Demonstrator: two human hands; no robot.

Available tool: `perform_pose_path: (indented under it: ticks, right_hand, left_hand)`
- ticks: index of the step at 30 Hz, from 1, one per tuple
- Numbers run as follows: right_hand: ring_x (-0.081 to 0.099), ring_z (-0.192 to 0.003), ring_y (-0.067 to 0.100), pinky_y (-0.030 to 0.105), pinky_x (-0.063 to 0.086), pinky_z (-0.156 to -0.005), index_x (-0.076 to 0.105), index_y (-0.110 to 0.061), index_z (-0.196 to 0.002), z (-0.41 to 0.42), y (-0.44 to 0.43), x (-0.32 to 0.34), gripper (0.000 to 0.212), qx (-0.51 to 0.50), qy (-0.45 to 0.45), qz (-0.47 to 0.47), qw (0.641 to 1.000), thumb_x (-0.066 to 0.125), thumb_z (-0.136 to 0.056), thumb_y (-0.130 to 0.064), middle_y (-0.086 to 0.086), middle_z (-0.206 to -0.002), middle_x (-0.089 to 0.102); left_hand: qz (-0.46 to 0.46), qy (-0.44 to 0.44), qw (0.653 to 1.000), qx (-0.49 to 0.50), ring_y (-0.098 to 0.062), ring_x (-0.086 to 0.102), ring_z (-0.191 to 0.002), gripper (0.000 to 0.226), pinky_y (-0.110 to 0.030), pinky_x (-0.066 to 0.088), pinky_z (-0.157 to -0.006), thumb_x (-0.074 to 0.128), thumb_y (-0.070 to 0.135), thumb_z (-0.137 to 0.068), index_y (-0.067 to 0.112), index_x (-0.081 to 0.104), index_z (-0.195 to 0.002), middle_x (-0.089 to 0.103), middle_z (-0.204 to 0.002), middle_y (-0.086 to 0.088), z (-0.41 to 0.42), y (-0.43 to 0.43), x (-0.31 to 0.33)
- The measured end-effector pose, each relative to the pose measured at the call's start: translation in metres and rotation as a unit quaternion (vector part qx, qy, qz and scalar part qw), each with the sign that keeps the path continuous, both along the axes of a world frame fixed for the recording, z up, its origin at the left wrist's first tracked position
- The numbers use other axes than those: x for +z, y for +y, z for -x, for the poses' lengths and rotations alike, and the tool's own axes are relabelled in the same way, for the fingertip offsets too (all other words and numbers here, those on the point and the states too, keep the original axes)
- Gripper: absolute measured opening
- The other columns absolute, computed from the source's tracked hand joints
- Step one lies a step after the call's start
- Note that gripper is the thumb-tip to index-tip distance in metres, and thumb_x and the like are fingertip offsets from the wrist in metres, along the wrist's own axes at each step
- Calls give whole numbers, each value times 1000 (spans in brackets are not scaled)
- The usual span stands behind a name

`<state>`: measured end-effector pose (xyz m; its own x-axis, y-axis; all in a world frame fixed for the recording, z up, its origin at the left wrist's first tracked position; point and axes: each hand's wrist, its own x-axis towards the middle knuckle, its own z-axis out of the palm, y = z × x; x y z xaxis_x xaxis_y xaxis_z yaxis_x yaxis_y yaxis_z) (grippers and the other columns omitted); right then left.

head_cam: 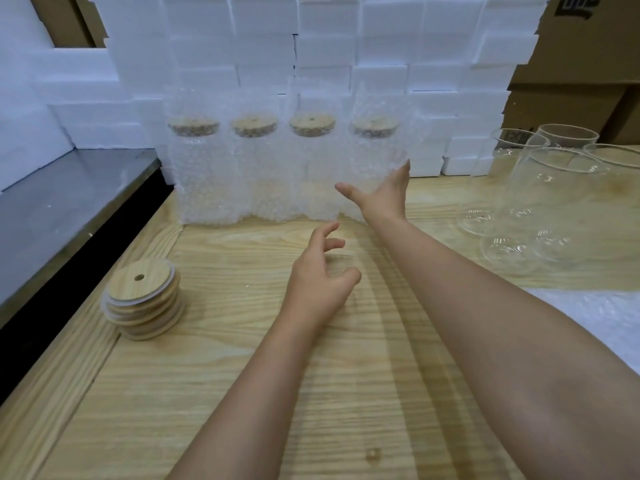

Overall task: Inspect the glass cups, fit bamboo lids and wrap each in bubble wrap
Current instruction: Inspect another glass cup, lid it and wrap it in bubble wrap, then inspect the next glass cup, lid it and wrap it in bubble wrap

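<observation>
Recorder: Wooden table (242, 393) nearest, both bare forearms reaching out over it. Left hand (320, 285) hovers above the boards, fingers loosely curled, gripping nothing.

Checker: Loose lids?

Recorder: Stack of bamboo lids (143, 299) on the table, left of the left hand and well apart from it. Top lid shows a small hole. Sheet of bubble wrap (602, 317) lies flat at the right edge.

Checker: Right hand?

Recorder: Right hand (384, 197) is farther out, released: fingers straight, thumb spread wide. Fingers lie against the lower right side of the rightmost wrapped cup (375, 154). Cannot tell how firmly they press.

Checker: Position of the wrapped work?

Recorder: Four wrapped cups (256, 174) stand upright in a row, side by side, beyond both hands. Each is sleeved in bubble wrap that rises above its rim. Each carries a bamboo lid, seen through the wrap. Contents below the lids too blurred by the wrap to read.

Checker: Unwrapped stock?

Recorder: Several bare glass cups (550, 195) stand clustered at the far right, open-topped, clear of the right hand.

Checker: Behind?

Recorder: Wall of white foam blocks (311, 46) directly behind the row; cardboard boxes (571, 81) far right; grey metal surface (69, 195) at left.
</observation>
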<state>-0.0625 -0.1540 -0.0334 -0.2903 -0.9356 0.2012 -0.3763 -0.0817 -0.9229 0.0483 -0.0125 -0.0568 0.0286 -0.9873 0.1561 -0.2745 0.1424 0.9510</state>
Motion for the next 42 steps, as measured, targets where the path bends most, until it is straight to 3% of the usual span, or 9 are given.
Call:
perform_pose_path:
  ticks: [4, 7, 11, 15, 20, 25, 31, 36, 42]
  right_hand:
    - [3, -145, 30, 47, 14, -115, -22, -26, -149, 4, 33, 10, 138, 2, 5, 0, 1000, 83, -63, -53, 9, -157, -10]
    - [17, -136, 36, 42, 24, -109, 1, -20, -153, 16, 64, 25, 111, -43, 82, 49, 994, 74, -76, -51, 14, -152, 5]
    - [37, -115, 35, 37, 26, -89, 37, -21, -142, 53, 105, 41, 66, -261, 247, 194, 913, 60, -84, -39, 18, -130, 36]
    - [38, -114, 41, 46, 30, -93, 42, -23, -135, 98, 124, 41, 56, -343, 286, 119, 887, 56, -83, -39, 22, -129, 37]
    - [35, -117, 42, 49, 33, -94, 44, -26, -126, 115, 129, 32, 42, -329, 301, 76, 892, 58, -87, -33, 24, -133, 34]
    - [36, -119, 36, 47, 47, -82, 44, -20, -119, 113, 131, 36, 32, -304, 249, 92, 915, 57, -90, -18, 25, -138, 27]
    - [35, -126, 34, 44, 40, -93, 46, -15, -118, 101, 139, 39, 28, -278, 239, 87, 926, 56, -92, -16, 16, -144, 29]
    - [35, -123, 33, 41, 39, -88, 51, -18, -115, 71, 152, 39, 25, -216, 243, 131, 937, 59, -92, -23, 15, -140, 31]
    - [37, -116, 30, 36, 40, -87, 56, -18, -115, 25, 168, 33, 31, -110, 203, 196, 953, 63, -89, -32, 13, -130, 36]
  left_hand:
    - [6, 20, 1000, -5, 10, 57, -66, 67, -6, 42, -56, 61, 4, -77, 36, 43, -134, 58, -122, 9, -3, 1, 0]
    - [10, 33, 999, -2, 13, 54, -59, 65, -2, 41, -56, 60, -1, -79, 30, 44, -134, 58, -122, 5, -3, 3, 2]
    - [7, 38, 999, 3, 17, 52, -59, 63, 0, 39, -57, 58, -3, -80, 28, 45, -134, 60, -119, 4, -4, 6, 2]
    - [3, 38, 999, 20, 17, 52, -63, 59, 1, 39, -58, 57, -1, -82, 29, 46, -132, 61, -114, 6, -5, 8, 0]
    - [-3, 33, 999, 29, 1, 56, -82, 53, 0, 40, -61, 55, 0, -84, 28, 50, -129, 63, -109, 7, -5, 7, -1]
    - [2, 24, 999, 24, 2, 58, -85, 48, 0, 40, -62, 56, 3, -86, 29, 52, -126, 66, -106, 8, -5, 4, -2]
    - [10, 24, 1000, 15, -7, 61, -95, 43, -1, 41, -64, 56, 2, -86, 31, 51, -118, 69, -102, 4, -5, 4, -3]
    - [18, 42, 999, -3, -12, 62, -100, 44, -5, 44, -71, 62, 4, -86, 27, 51, -122, 69, -104, 2, -5, 4, -1]
    - [49, 32, 996, -73, -11, 48, -126, 87, -30, 41, -101, 75, 45, -66, 39, 29, -139, 49, -138, 3, -4, 13, 4]
